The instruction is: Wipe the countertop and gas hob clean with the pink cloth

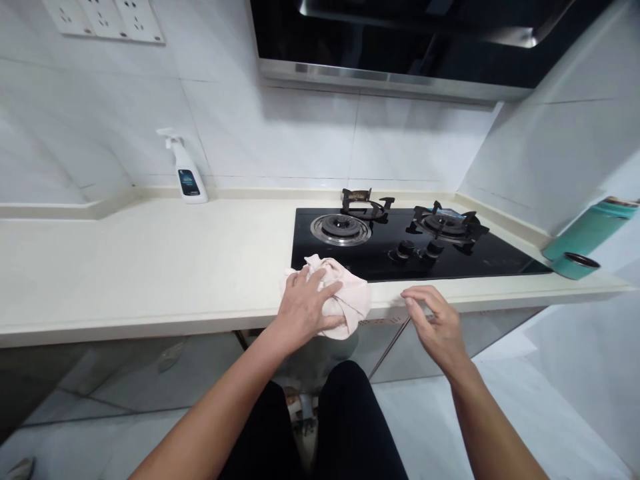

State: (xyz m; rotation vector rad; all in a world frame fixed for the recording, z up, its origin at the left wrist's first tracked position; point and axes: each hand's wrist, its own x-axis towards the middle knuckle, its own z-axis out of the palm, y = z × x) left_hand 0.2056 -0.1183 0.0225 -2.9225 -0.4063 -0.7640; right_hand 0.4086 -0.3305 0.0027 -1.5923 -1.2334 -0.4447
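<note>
At the far left, a spray bottle (186, 170) stands upright against the tiled wall at the back of the counter (150, 267), well apart from your hands. Moving right, your left hand (304, 310) is closed over a bunched pale pink cloth (347, 300), fingers spread across the top and pressing it down. The cloth sits at the counter's front edge and overlaps the front left corner of the black glass hob (310, 263). What's in hand looks like pressing that cloth against the surface, with your left hand doing all the work.

Further right, your right hand (435, 327) is open and empty, its fingers loosely curved, hovering at the counter's front edge just below the hob's two knobs (416, 250). Nothing sits between it and the cloth. Your next move calls for care at the hob's raised burners and knobs, which stand just beyond the cloth. At the far right, a teal flask (585, 233) leans tilted beside the hob.
</note>
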